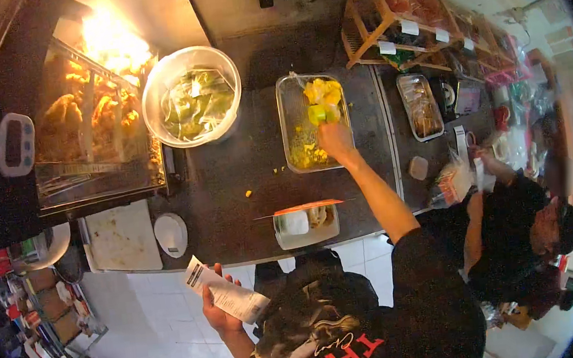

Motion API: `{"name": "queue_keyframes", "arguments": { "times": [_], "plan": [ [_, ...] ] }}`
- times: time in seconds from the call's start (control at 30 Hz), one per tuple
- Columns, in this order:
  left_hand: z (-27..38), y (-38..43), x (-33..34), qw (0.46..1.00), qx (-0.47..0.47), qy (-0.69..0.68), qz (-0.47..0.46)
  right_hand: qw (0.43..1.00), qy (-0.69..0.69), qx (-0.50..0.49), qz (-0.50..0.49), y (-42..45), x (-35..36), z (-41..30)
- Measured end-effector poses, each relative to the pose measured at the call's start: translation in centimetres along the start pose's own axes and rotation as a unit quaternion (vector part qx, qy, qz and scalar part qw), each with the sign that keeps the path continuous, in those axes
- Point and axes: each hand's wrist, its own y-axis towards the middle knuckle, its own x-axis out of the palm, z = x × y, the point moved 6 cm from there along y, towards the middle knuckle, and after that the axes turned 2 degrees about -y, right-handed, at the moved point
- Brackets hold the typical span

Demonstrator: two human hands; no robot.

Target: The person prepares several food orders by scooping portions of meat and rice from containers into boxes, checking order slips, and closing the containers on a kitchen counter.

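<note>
My left hand (221, 316) grips a long printed paper slip (236, 297), in front of the counter's near edge. My right hand (336, 142) reaches into a clear plastic tray (288, 120) on the dark counter. Yellow chunks of food (323, 91), some in clear wrapping, lie at the tray's far end, and loose yellow bits (310, 154) are scattered at its near end. A yellow-green piece (318, 115) sits right at my right fingers, which are hidden, so a grip on it cannot be confirmed. Nearer me stands a clear container (307, 237) with a white packet and brownish food, an orange-red strip along its far edge.
On the left are a white bucket (197, 140) of green packets, a lit display case (92, 121) of fried food, a white board (121, 240) and a round white device (170, 235). A wooden rack (371, 42) stands back right. A co-worker (514, 227) works at the right.
</note>
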Motion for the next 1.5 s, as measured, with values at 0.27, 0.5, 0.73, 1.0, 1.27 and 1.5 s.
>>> {"name": "queue_keyframes", "arguments": {
  "times": [0.27,0.5,0.73,1.0,1.27,1.5],
  "plan": [
    [-1.0,1.8,1.2,1.000,-0.013,-0.003,-0.003,0.956,0.189,0.172,0.144,1.0,-1.6,10.0],
    [0.2,1.6,1.0,0.999,0.033,0.030,0.006,0.980,0.018,0.170,0.102,2.9,-2.5,11.8],
    [-1.1,1.6,0.9,0.999,0.005,0.035,0.038,0.974,-0.031,0.089,0.205,10.2,-8.7,15.0],
    [-2.7,2.3,0.7,0.999,-0.025,-0.002,0.038,0.992,-0.127,0.014,-0.005,-2.3,-3.1,6.1],
    [-0.5,2.6,0.8,0.999,0.003,0.027,0.027,0.976,-0.193,-0.082,-0.064,-1.1,4.1,4.6],
    [-0.4,1.5,-1.6,0.998,0.022,-0.022,0.061,0.990,0.005,-0.041,-0.134,-1.5,0.3,2.3]
  ]
}}
